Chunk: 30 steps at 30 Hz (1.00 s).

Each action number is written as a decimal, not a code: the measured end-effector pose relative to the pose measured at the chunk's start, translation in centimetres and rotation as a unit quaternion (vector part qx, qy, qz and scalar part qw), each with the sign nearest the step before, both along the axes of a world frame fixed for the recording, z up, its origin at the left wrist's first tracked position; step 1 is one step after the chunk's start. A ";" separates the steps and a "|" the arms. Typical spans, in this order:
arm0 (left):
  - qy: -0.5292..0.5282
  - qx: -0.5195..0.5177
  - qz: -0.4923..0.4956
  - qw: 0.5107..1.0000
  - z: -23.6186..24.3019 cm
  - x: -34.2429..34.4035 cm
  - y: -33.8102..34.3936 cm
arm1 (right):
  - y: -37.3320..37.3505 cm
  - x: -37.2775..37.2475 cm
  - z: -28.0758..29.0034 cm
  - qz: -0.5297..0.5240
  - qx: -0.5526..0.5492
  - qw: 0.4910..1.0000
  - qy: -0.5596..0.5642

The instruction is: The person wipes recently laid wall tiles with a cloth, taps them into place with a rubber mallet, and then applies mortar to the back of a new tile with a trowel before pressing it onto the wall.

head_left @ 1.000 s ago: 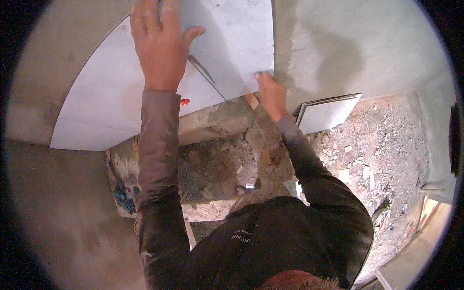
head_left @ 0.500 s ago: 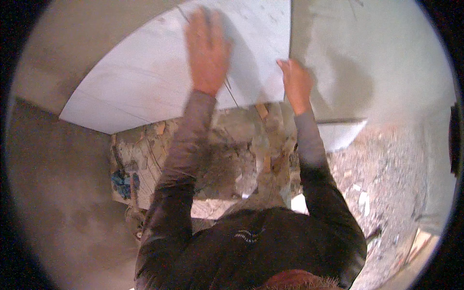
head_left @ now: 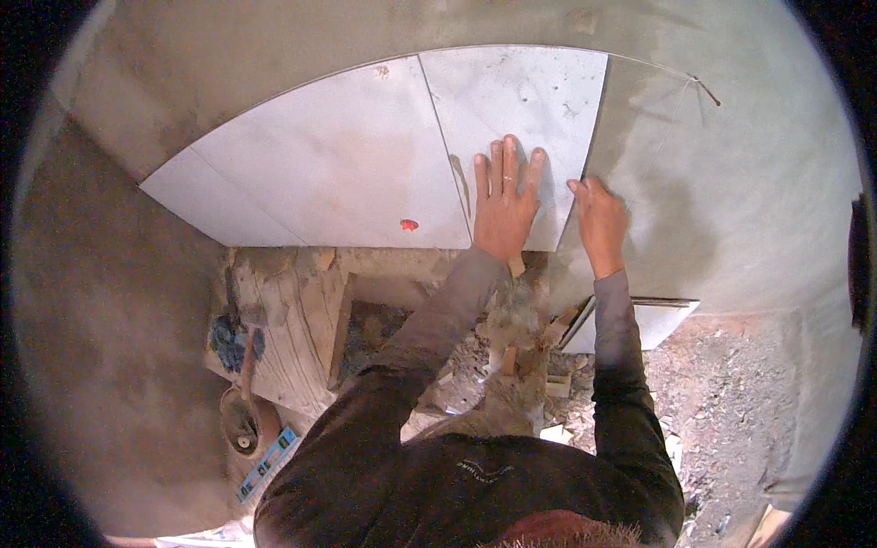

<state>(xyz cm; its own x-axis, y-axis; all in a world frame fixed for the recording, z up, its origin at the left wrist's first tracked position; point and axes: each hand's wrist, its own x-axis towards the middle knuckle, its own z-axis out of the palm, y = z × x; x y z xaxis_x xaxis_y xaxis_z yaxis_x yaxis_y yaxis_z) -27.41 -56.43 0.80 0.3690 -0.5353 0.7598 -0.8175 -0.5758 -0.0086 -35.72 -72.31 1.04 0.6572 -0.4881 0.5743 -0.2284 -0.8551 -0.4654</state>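
White tiles stand in a row against the grey wall. My left hand (head_left: pixel 508 203) lies flat with fingers spread on the lower part of the right-hand white tile (head_left: pixel 548 100). Beside that tile's right edge is my right hand (head_left: pixel 601 222), its fingers curled in and a fingertip at the edge; whether anything is pinched there is hidden. A narrow dark joint separates this tile from the wide white tile (head_left: pixel 320 155) to its left, which carries a small red-orange mark (head_left: pixel 408 225). A thin string (head_left: pixel 653 67) runs along the top edges to a nail (head_left: pixel 708 91) in the wall.
Below the tiles are dusty boards (head_left: pixel 288 283) and an open box-like frame (head_left: pixel 338 333). A bucket (head_left: pixel 251 422) with a tool in it stands at the lower left, near a blue patterned strip (head_left: pixel 267 464). More white tiles (head_left: pixel 662 321) lean at the right above rubble (head_left: pixel 722 393).
My left hand has come down from high near the joint to the lower part of the right-hand tile. My right hand stays at its right edge. The view has shifted, showing the whole row.
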 end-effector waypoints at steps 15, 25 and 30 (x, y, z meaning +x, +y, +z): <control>-0.203 -0.061 -0.009 0.977 14.5 4.6 4.5 | 0.1 -1.0 2.2 0.037 0.087 0.986 -0.136; -0.189 -0.066 0.071 0.977 17.1 5.9 6.5 | -2.3 0.3 12.4 0.088 0.004 0.948 -0.305; -0.150 -0.055 0.020 0.987 18.3 6.7 7.2 | -1.5 3.0 16.0 0.118 0.037 0.924 -0.362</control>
